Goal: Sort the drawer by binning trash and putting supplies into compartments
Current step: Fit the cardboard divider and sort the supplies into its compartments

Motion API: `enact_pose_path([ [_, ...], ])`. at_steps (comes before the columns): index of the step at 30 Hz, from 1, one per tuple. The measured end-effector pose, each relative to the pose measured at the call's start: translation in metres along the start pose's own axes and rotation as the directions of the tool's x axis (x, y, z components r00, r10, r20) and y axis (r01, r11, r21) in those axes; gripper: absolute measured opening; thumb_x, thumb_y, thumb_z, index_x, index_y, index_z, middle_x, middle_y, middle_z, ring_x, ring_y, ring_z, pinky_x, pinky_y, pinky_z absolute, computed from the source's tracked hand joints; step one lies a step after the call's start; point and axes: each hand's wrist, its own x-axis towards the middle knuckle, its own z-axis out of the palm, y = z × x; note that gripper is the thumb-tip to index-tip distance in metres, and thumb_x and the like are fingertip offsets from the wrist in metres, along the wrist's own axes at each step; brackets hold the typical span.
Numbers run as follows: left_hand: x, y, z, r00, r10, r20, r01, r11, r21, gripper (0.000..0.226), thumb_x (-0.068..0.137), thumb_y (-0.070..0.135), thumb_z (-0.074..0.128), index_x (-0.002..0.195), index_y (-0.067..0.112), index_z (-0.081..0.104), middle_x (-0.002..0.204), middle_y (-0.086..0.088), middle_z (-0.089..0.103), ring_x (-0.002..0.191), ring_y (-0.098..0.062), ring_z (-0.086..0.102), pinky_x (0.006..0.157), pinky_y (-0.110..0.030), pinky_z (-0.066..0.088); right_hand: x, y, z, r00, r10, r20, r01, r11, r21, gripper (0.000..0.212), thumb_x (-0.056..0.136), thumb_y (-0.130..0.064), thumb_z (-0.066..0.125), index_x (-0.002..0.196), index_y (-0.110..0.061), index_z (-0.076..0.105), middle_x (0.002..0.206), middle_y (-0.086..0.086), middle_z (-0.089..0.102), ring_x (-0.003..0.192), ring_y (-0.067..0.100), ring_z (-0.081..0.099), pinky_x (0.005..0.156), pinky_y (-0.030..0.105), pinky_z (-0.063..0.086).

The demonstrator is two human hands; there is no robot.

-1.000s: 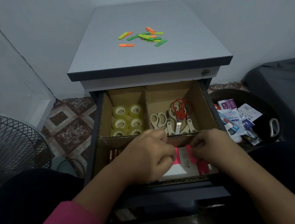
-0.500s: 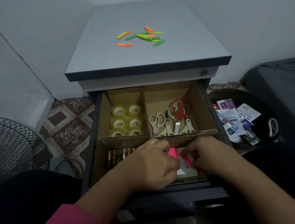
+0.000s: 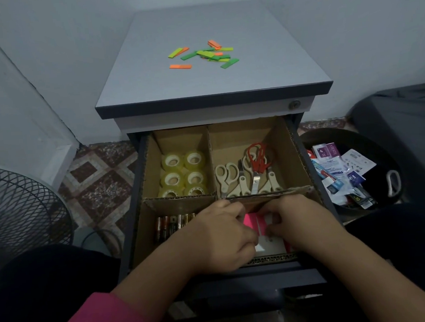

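Both hands were held close together in the drawer's (image 3: 304, 151) near right compartment: the left hand (image 3: 220, 239) and right hand (image 3: 297, 220) were curled over pink and white sticky notes (image 3: 251, 221); the exact grip could not be told. Batteries (image 3: 172, 223) lay nearby; tape rolls (image 3: 183, 173) and scissors (image 3: 245, 173) behind; the trash bin (image 3: 395, 172) stood right.

Open drawer (image 3: 142, 189), cardboard-divided: tape rolls (image 3: 184, 174) at 11 o'clock, scissors (image 3: 248, 173) at 1, batteries (image 3: 172, 226) at 8, pink sticky notes (image 3: 253, 222) at 5
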Motion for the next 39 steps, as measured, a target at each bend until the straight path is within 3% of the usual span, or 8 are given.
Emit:
enact_pose_path([
  [5,0.001,0.000,-0.002,0.999,-0.025,0.039,0.026,0.999,-0.023,0.046,0.093,0.040,0.026,0.113,0.027,0.066,0.098,0.002,0.059,0.079,0.001,0.009,0.071,-0.018,0.007,0.002,0.000,0.003,1.000,0.018,0.009,-0.018,1.000,-0.011,0.039,0.080,-0.031,0.065,0.117,-0.041,0.062,0.107,-0.008,0.066,0.100,0.015,0.062,0.082,0.031,0.052],
  [15,0.000,0.003,-0.004,1.000,-0.016,0.007,0.016,1.000,0.017,0.066,0.084,0.045,0.008,0.111,0.029,0.067,0.098,0.002,0.059,0.076,0.002,0.005,0.069,-0.017,0.005,0.002,-0.003,0.003,1.000,0.005,0.001,-0.005,0.999,-0.035,0.040,0.080,-0.031,0.065,0.119,-0.038,0.062,0.110,-0.006,0.066,0.103,0.016,0.061,0.083,0.031,0.051],
  [26,0.001,-0.001,-0.003,0.998,-0.016,0.053,0.015,1.000,0.012,0.050,0.090,0.040,0.023,0.114,0.028,0.065,0.102,0.001,0.058,0.075,0.000,0.006,0.069,-0.019,0.006,-0.002,-0.007,-0.003,1.000,0.013,0.008,-0.013,1.000,-0.021,0.034,0.081,-0.031,0.065,0.115,-0.038,0.064,0.106,-0.007,0.066,0.099,0.014,0.061,0.081,0.028,0.051],
  [29,0.000,-0.002,-0.004,0.999,-0.033,0.027,0.036,0.995,-0.092,0.045,0.092,0.041,0.027,0.113,0.027,0.066,0.103,0.002,0.054,0.081,0.002,0.014,0.075,-0.018,0.012,-0.004,-0.006,-0.005,0.996,0.086,-0.005,-0.086,0.995,-0.042,0.020,0.084,-0.026,0.058,0.100,-0.031,0.068,0.097,-0.004,0.067,0.092,0.017,0.063,0.075,0.029,0.052],
  [31,0.000,-0.004,-0.007,0.991,-0.124,-0.060,0.100,0.947,-0.305,0.046,0.088,0.043,0.029,0.106,0.026,0.067,0.100,0.003,0.052,0.088,-0.002,0.035,0.080,-0.024,0.029,-0.008,-0.003,-0.008,0.987,0.153,-0.051,-0.159,0.980,-0.122,0.017,0.085,-0.018,0.051,0.091,-0.022,0.067,0.090,0.000,0.066,0.088,0.021,0.064,0.070,0.028,0.051],
  [34,-0.001,-0.013,-0.006,0.878,-0.363,-0.311,0.120,0.797,-0.591,0.036,0.089,0.037,0.037,0.093,0.024,0.070,0.093,0.004,0.056,0.087,-0.008,0.054,0.075,-0.031,0.048,-0.014,-0.002,-0.008,0.978,0.208,-0.032,-0.210,0.960,-0.187,0.017,0.088,-0.015,0.047,0.088,-0.013,0.064,0.094,0.005,0.066,0.094,0.026,0.065,0.072,0.029,0.047],
  [37,0.002,-0.018,-0.010,0.736,-0.576,-0.356,0.135,0.640,-0.757,0.032,0.089,0.026,0.041,0.083,0.021,0.071,0.084,-0.001,0.059,0.083,-0.002,0.054,0.073,-0.015,0.043,-0.016,-0.007,-0.006,0.973,0.231,0.001,-0.228,0.960,-0.162,0.021,0.094,-0.019,0.046,0.099,-0.010,0.064,0.104,0.006,0.066,0.101,0.026,0.063,0.077,0.030,0.048],
  [39,0.003,-0.018,-0.014,0.701,-0.624,-0.346,0.104,0.569,-0.816,0.033,0.090,0.024,0.040,0.080,0.016,0.070,0.070,-0.010,0.058,0.066,0.002,0.051,0.061,-0.009,0.036,-0.014,-0.008,-0.007,0.970,0.245,0.004,-0.242,0.959,-0.147,0.021,0.095,-0.019,0.046,0.102,-0.011,0.064,0.107,0.005,0.065,0.103,0.025,0.062,0.078,0.031,0.047],
])
